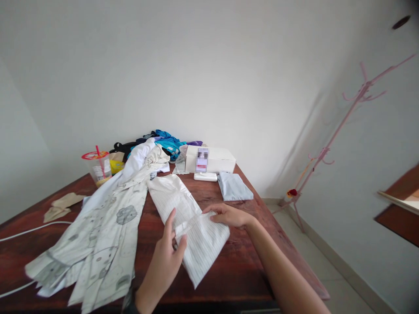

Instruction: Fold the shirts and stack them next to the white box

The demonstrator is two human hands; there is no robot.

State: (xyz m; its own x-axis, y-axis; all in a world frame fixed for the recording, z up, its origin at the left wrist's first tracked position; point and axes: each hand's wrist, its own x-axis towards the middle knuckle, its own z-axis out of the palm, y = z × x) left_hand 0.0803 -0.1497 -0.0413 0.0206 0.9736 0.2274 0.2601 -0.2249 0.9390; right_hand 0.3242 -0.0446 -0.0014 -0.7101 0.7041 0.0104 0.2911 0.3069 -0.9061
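The striped cloth (203, 250) lies partly folded on the desk (248, 266), between my hands and reaching beyond them. My right hand (231, 216) pinches its edge between thumb and fingers. My left hand (164, 258) stands open at the opposite edge, thumb and forefinger apart; I can't tell whether it touches. Left of that hand spreads a printed garment (113, 231); just beyond my right lies a grey folded cloth (235, 186).

My right grip (231, 215) hides part of the striped cloth (203, 248); beyond it, a panel (202, 160) by the white box (221, 160) is blurred; far rightward, brown furniture (401, 222) is cut off.
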